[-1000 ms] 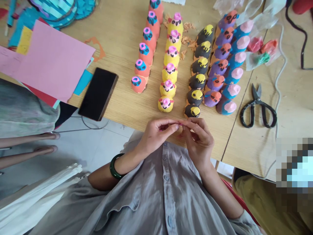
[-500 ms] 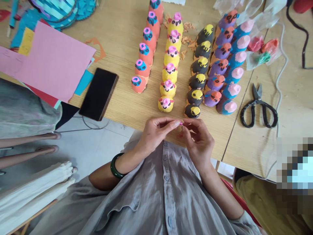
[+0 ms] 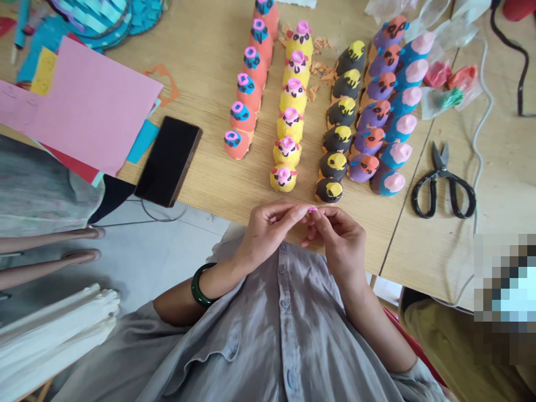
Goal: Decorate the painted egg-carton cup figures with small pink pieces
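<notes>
Between my fingertips is a small bit of pink clay [image 3: 312,210], at the table's near edge. My left hand [image 3: 272,226] pinches it from the left between thumb and forefinger. From the other side my right hand [image 3: 341,231] pinches it too, thumb and forefinger meeting there. Just beyond stand rows of egg-carton shapes with clay faces: an orange row [image 3: 237,145], a yellow row [image 3: 283,180], a black row [image 3: 329,190], a purple row [image 3: 363,168] and a blue row [image 3: 379,183] with pink tops.
Black-handled scissors [image 3: 441,176] lie to the right, near a grey cable [image 3: 481,120] and bagged clay [image 3: 460,78]. Leftward are a black phone [image 3: 168,159] and pink paper [image 3: 104,106]. Other people sit on both sides. Orange scraps [image 3: 322,68] lie between the rows.
My right thumb and forefinger have closed onto the pink clay, the hand turning slightly. My left hand stays nearly in place. At lower left, a person's white-clad leg has shifted.
</notes>
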Demonstrator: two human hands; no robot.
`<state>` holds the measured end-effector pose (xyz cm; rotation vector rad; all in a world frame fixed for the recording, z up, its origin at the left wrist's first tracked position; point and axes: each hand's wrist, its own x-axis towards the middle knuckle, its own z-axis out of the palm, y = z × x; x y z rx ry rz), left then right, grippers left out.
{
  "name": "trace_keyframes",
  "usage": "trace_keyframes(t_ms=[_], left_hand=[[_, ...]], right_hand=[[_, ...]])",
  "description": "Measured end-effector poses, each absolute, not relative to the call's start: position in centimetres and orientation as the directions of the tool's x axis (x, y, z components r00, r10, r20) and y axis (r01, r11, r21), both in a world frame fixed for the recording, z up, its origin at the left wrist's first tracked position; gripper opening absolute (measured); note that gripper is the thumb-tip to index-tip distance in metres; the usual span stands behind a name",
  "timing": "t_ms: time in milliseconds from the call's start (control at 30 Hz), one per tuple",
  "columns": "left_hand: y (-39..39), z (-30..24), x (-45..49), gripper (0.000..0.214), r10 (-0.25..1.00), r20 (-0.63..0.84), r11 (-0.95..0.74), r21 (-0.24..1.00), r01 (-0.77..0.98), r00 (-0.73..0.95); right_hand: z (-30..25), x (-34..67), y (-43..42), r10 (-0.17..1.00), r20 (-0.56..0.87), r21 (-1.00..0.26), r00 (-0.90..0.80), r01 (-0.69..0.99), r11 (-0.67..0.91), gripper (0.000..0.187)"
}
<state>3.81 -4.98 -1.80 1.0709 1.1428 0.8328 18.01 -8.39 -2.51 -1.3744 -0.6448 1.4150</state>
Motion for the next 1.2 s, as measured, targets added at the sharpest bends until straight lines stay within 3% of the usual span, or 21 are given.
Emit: trace_keyframes(t_ms=[267, 433, 600, 767, 933, 1067, 1200], left_hand=[[-5.0, -2.1, 3.4, 0.021, 0.956, -0.109, 0.075, 0.988, 0.133, 0.272], [-5.0, -2.3, 3.4, 0.02, 0.959, -0.113, 0.088, 0.99, 0.109, 0.259], [-4.9, -2.2, 3.4, 0.021, 0.949, -0.21, 0.2, 0.977, 0.067, 0.233], [-4.9, -2.0, 3.5, 0.02, 0.953, -0.195, 0.178, 0.98, 0.091, 0.23], [-4.9, -1.8, 3.6, 0.018, 0.961, -0.128, 0.104, 0.989, 0.105, 0.247], [-5.0, -1.7, 3.6, 0.017, 0.964, -0.089, 0.064, 0.992, 0.105, 0.25], [-5.0, -1.8, 3.5, 0.019, 0.95, -0.171, 0.157, 0.985, 0.074, 0.262]], right_hand=[[-2.3, 18.2, -8.0, 0.888, -0.454, -0.827, 0.066, -0.401, -0.393, 0.028], [-2.3, 18.2, -8.2, 0.893, -0.446, -0.832, 0.065, -0.398, -0.387, 0.025], [-2.0, 18.2, -8.4, 0.904, -0.401, -0.903, 0.149, -0.232, -0.362, 0.022], [-2.0, 18.1, -8.7, 0.937, -0.197, -0.979, 0.29, 0.0, -0.206, 0.012], [-2.3, 18.1, -8.9, 0.954, 0.02, -0.951, 0.299, 0.301, -0.075, 0.005], [-2.5, 18.1, -9.0, 0.954, 0.091, -0.938, 0.287, 0.347, -0.015, 0.006], [-2.8, 18.2, -9.1, 0.957, 0.157, -0.936, 0.245, 0.345, 0.066, 0.013]])
